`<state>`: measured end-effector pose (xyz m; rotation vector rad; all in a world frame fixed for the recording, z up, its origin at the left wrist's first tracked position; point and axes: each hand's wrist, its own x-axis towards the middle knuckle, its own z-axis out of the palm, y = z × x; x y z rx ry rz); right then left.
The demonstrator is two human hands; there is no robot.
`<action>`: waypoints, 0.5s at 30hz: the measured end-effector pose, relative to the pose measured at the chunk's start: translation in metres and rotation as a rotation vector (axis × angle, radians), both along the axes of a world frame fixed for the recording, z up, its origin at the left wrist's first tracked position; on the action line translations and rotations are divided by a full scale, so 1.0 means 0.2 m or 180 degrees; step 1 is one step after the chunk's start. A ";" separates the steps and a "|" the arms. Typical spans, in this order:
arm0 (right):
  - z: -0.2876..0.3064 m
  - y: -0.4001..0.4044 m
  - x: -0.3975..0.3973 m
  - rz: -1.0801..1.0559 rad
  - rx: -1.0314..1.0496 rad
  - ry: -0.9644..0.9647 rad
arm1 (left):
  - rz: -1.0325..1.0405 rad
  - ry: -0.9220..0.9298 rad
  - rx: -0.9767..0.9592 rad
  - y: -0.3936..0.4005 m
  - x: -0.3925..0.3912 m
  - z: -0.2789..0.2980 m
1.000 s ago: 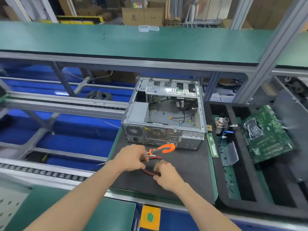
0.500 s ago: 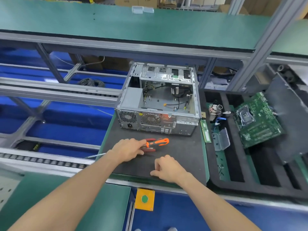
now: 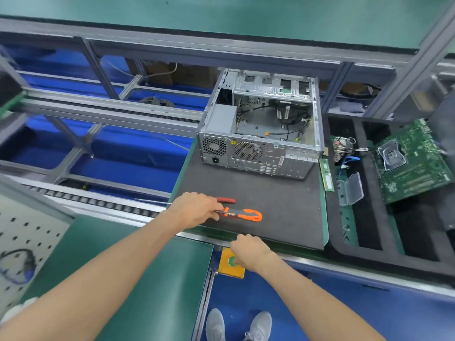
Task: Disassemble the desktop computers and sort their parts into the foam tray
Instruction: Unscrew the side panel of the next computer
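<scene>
An open grey computer case lies on a black mat, with loose cables inside. My left hand rests at the mat's near left corner and holds the tools there: an orange-handled tool and red-handled pliers. My right hand is off the mat at the bench's front edge, fingers curled over a yellow box with a green button. The black foam tray to the right holds a green motherboard, a heatsink with cables and a clear plastic piece.
A green RAM stick lies between mat and tray. A roller conveyor and aluminium frame run on the left over blue bins. A green shelf spans overhead. A pegboard sits at lower left.
My right hand has pulled back off the mat to the yellow button box at the bench edge. My left hand stays at the tools. My view has tilted downward.
</scene>
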<state>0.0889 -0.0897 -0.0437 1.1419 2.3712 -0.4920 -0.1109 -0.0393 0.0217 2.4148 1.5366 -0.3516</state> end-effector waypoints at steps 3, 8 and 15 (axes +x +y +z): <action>-0.04 -0.02 0.00 -0.0062 0.0127 -0.0068 | 0.0014 -0.0017 0.0130 -0.06 -0.04 0.00; -0.08 -0.02 -0.01 -0.0250 0.0223 -0.0041 | 0.0016 -0.0043 0.0306 -0.10 -0.08 0.03; -0.11 -0.03 -0.06 -0.0204 0.0254 -0.0096 | -0.0048 0.0050 0.0396 -0.09 -0.06 0.06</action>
